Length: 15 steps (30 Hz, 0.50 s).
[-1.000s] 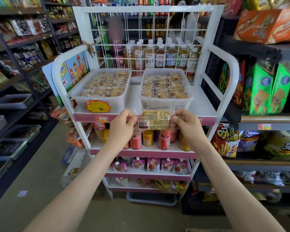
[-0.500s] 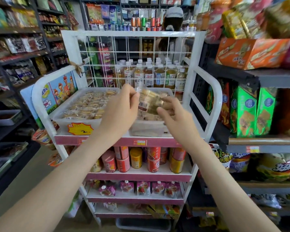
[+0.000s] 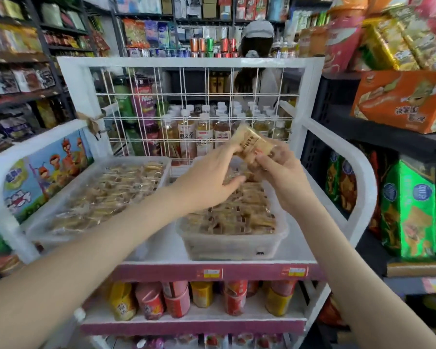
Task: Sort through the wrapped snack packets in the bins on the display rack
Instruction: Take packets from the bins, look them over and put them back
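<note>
A right hand [image 3: 285, 177] pinches one end of a wrapped snack packet [image 3: 253, 142], fingers curled round it, while the fingertips of the left hand [image 3: 207, 180] meet the other end (blur hides whether they grip or merely touch). The packet is held tilted, its long axis running from upper left to lower right, above the far end of the right bin [image 3: 232, 244] on the top shelf of the display rack [image 3: 186, 62]. That bin lies directly below both hands. The left bin [image 3: 136, 159], just beside it, is probably the left hand's easier reach.
</note>
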Each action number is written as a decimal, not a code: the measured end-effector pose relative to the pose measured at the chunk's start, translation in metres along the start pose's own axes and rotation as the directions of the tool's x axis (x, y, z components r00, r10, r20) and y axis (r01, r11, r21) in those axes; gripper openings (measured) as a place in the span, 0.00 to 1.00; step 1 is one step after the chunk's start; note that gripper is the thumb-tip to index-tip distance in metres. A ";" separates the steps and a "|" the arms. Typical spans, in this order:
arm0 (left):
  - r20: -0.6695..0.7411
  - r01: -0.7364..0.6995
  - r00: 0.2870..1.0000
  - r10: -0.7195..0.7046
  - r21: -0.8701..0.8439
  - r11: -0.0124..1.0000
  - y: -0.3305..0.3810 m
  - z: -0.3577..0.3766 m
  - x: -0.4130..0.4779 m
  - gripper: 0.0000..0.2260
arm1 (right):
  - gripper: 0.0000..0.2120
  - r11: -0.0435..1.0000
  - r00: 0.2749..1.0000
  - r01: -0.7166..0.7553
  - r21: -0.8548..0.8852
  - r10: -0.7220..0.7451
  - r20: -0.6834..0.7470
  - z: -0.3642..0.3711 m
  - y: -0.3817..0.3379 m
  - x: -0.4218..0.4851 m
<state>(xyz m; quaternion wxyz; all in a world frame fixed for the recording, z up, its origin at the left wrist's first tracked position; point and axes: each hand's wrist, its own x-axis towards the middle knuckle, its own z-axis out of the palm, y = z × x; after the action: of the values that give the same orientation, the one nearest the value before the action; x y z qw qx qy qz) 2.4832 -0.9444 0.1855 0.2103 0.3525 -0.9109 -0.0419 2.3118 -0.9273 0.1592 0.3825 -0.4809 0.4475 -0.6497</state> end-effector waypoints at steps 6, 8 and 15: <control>0.479 -0.107 0.878 -0.009 0.215 0.971 -0.068 0.056 0.053 0.38 | 0.17 0.792 0.996 -0.002 -0.610 -0.052 -0.071 -0.036 0.031 0.065; 0.571 -0.124 0.820 -0.028 0.226 0.966 -0.082 0.071 0.067 0.39 | 0.17 0.728 0.998 -0.005 -0.685 -0.035 -0.044 -0.044 0.038 0.074; 0.637 -0.096 0.762 -0.112 0.282 0.955 -0.104 0.081 0.089 0.41 | 0.20 0.454 0.956 0.089 -0.886 0.211 0.205 -0.045 0.055 0.101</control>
<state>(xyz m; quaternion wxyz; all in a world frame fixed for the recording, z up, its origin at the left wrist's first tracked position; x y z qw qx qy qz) 2.4557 -1.0864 0.1196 -0.1722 0.3478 -0.9213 -0.0243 2.2468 -1.0283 0.1288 0.1591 -0.6809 0.6770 -0.2296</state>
